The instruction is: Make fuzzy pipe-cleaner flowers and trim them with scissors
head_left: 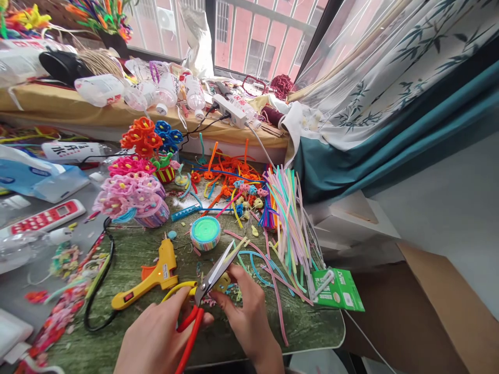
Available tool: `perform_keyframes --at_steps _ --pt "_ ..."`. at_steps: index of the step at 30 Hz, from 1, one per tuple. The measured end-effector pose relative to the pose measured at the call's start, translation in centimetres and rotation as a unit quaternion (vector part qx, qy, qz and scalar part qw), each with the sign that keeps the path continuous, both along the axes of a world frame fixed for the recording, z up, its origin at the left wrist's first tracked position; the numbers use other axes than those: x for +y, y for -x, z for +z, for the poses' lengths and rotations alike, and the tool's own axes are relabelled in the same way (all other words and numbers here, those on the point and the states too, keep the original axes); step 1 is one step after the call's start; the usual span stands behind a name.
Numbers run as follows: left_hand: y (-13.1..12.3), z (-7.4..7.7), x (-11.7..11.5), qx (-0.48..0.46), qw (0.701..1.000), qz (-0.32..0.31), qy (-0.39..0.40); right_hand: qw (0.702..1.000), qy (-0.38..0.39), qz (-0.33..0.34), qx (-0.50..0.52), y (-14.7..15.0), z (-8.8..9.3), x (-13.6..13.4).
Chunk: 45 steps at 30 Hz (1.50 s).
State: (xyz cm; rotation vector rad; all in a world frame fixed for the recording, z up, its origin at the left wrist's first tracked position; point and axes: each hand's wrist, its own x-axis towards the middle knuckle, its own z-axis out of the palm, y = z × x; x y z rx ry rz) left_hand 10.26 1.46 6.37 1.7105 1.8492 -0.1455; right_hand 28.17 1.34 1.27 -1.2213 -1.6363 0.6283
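Observation:
Red-handled scissors (212,275) point up and away from me near the table's front. My left hand (158,330) is closed around their handles, its fingers partly hidden. A bent yellow pipe cleaner (177,288) runs beside that hand's index finger and passes behind the scissors. My right hand (249,311) pinches a curled yellow pipe cleaner piece (223,282) between thumb and fingers, just right of the blades. Whether the two yellow parts are joined I cannot tell. Beyond the blade tips sits a small round striped pot (205,234) with a mint-green top.
Left of the pot lies a yellow glue gun (156,275) with a black cord. Pink pipe-cleaner flowers (130,195) stand behind it. Pastel pipe cleaners (290,218) are bundled at right, beside a green packet (339,288). Plastic bottles (101,89) and a power strip (230,110) line the sill.

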Motion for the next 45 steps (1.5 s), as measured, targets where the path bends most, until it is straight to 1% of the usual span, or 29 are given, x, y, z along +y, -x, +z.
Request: perform_keyframes --at_steps 4,11,13,18,23,25,28,31,33,36,39,43,45 --pt "0.2 -0.2 0.3 0.008 0.999 -0.010 0.037 1.000 -0.006 0.000 -0.003 -0.1 0.2 0.1" --pt "0.3 0.2 0.4 0.017 0.999 -0.025 0.041 1.000 -0.013 -0.019 0.000 -0.2 0.5 0.2" --pt "0.5 0.2 0.4 0.019 0.998 -0.029 0.046 1.000 -0.002 -0.025 0.018 -0.2 0.4 0.2" --pt "0.5 0.3 0.8 0.020 0.998 -0.037 0.042 0.994 0.039 -0.022 0.098 -0.4 0.5 0.4" --pt "0.2 1.1 0.8 0.012 0.998 -0.041 0.037 0.988 0.053 -0.048 0.140 -0.7 1.5 1.6" --pt "0.2 1.4 0.8 0.002 0.999 -0.040 0.033 0.987 0.051 -0.047 0.148 -0.9 2.0 2.1" --pt "0.3 1.7 0.8 -0.011 0.999 -0.034 0.029 0.986 0.065 -0.020 0.152 -1.2 2.5 2.6" --pt "0.5 1.6 0.9 -0.026 0.999 -0.031 0.026 0.985 0.087 0.022 0.150 -1.4 2.7 3.0" --pt "0.6 1.4 1.0 -0.036 0.999 -0.030 0.024 0.984 0.096 0.037 0.144 -1.4 2.7 3.1" --pt "0.6 1.4 1.1 -0.045 0.998 -0.027 0.024 0.986 0.100 0.037 0.132 -1.4 2.9 3.3" --pt "0.4 1.8 1.2 -0.045 0.998 -0.027 0.018 0.988 0.097 0.037 0.110 -1.4 3.0 3.4" --pt "0.3 1.9 1.1 -0.038 0.999 -0.036 -0.013 0.993 0.075 0.020 0.089 -1.4 2.9 3.4" --pt "0.2 1.8 1.0 -0.040 0.999 -0.029 -0.018 0.994 0.067 0.017 0.082 -1.4 2.8 3.5"
